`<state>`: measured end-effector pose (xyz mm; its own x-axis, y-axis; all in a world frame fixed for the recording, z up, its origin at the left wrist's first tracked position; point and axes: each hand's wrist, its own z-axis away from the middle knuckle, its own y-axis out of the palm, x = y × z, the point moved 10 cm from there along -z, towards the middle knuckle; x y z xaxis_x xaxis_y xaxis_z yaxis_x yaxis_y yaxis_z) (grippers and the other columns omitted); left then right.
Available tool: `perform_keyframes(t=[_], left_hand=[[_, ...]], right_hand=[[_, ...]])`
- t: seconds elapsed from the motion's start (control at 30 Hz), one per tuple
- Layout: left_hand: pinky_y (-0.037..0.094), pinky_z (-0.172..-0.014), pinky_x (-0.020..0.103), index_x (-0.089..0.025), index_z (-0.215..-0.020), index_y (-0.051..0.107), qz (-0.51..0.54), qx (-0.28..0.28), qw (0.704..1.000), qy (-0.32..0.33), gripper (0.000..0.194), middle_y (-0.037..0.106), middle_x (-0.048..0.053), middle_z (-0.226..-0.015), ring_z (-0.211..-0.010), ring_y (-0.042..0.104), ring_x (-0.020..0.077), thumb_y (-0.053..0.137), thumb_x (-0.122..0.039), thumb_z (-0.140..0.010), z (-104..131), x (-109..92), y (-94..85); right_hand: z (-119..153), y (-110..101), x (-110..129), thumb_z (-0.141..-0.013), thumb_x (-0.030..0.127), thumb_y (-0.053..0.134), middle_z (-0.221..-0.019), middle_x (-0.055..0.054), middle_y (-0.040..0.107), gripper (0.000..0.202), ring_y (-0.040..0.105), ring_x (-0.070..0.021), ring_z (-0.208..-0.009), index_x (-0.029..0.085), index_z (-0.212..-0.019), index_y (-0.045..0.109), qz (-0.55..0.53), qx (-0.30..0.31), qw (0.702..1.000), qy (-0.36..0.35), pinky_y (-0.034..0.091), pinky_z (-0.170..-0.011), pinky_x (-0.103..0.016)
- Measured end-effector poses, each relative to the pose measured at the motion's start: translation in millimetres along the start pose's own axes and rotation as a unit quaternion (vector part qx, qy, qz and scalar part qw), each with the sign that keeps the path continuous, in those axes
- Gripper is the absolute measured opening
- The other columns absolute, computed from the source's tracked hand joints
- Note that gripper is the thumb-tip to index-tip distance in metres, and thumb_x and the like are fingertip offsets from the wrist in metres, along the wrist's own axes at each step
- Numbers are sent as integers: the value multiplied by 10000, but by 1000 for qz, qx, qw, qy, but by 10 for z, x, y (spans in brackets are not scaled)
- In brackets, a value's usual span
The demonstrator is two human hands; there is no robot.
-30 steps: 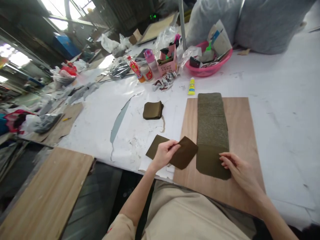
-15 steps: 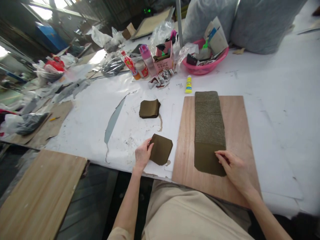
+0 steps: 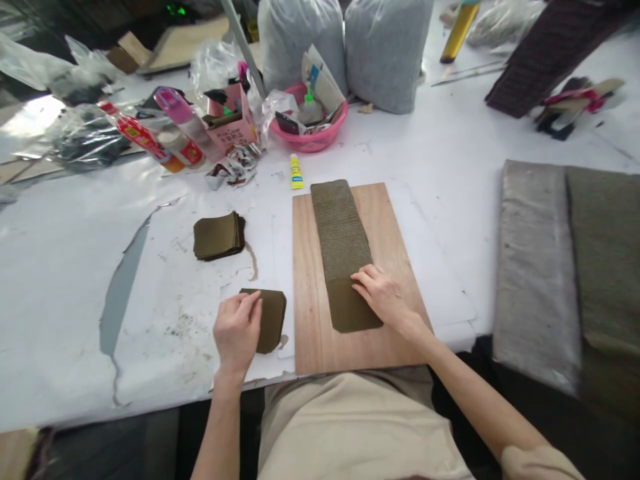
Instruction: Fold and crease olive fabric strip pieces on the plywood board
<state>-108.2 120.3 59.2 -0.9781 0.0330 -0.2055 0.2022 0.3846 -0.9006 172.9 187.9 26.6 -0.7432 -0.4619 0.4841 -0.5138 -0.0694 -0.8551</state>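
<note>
My left hand [image 3: 237,333] has its fingers bent and pinched at the top left corner of a brown sheet with cut corners [image 3: 271,320], which lies on the table. Behind it is a stack of similar brown sheets [image 3: 216,237]. My right hand [image 3: 383,297] rests its fingertips on a long strip of ribbed olive-brown fabric [image 3: 343,223], around the line where a smooth brown panel [image 3: 353,310] begins at the near end. Its thumb and fingers are slightly apart. The strip lies on a wooden board [image 3: 313,333].
A yellow glue tube [image 3: 297,172] lies beyond the board. Farther back are a pink basin [image 3: 320,139], a pink box [image 3: 235,130], bottles [image 3: 135,133] and grey-filled bags [image 3: 385,60]. Folded grey-brown fabric [image 3: 535,267] lies at the right. The table paper has a tear [image 3: 123,293].
The view has turned right, bringing the folded fabric in. My right hand has moved up the strip from the smooth panel's edge. My left fingers have shifted onto the sheet's top corner.
</note>
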Motion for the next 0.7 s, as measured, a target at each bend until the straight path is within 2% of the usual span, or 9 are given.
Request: perform_keyframes(t=[0.1, 0.17, 0.27, 0.43, 0.5, 0.57, 0.7], left_hand=[[475, -830, 339, -220, -1044, 649, 118, 77, 988, 65, 177, 615, 58, -960, -943, 565, 215, 496, -242, -956, -131, -609, 295], [480, -830, 338, -228, -1051, 638, 151, 126, 975, 106, 188, 615, 56, -964, -943, 563, 211, 469, -231, -967, -181, -982, 511], [483, -847, 348, -215, -1120, 614, 159, 150, 967, 134, 209, 604, 66, -1000, -955, 552, 213, 471, -227, -968, -254, -1322, 728], [469, -901, 388, -204, -1201, 588, 111, 167, 966, 163, 310, 554, 94, -1138, -1049, 509, 255, 615, -259, -898, -359, -1511, 902], [460, -912, 389, -209, -1115, 625, 110, 181, 961, 177, 241, 549, 86, -1125, -1057, 501, 256, 643, -258, -879, -391, -1539, 931], [456, -902, 387, -204, -988, 642, 121, 190, 957, 184, 141, 553, 73, -1067, -1032, 500, 248, 669, -259, -860, -426, -1546, 944], [456, -833, 374, -204, -855, 609, 138, 204, 951, 185, 115, 544, 45, -945, -951, 499, 234, 699, -273, -839, -476, -1525, 968]], right_hand=[[-84, 55, 3, -895, 183, 609, -958, -83, 621, 47, 547, -237, -931, 182, -930, 640, 44, 12, 999, 0, 473, -783, -367], [-106, 69, -4, -882, 191, 632, -931, -79, 616, 22, 532, -236, -917, 185, -901, 640, 55, 15, 998, 2, 459, -777, -363], [-99, 64, 2, -887, 197, 625, -905, -72, 605, 32, 513, -229, -909, 192, -855, 631, 59, 17, 998, -6, 437, -778, -350], [-61, 25, 60, -932, 194, 551, -1028, -62, 621, 93, 501, -220, -1026, 205, -862, 612, 44, -7, 997, -56, 387, -895, -354], [-47, 58, 90, -939, 172, 525, -1050, -55, 634, 101, 506, -215, -1049, 207, -886, 604, 36, -2, 996, -84, 372, -921, -360], [-33, 86, 70, -933, 146, 511, -988, -53, 646, 110, 526, -209, -1009, 205, -890, 592, 26, 1, 996, -91, 376, -910, -355], [24, 6, -164, -901, 153, 560, -915, -52, 650, 77, 558, -211, -909, 196, -961, 580, -14, -28, 999, -40, 405, -859, -346]])
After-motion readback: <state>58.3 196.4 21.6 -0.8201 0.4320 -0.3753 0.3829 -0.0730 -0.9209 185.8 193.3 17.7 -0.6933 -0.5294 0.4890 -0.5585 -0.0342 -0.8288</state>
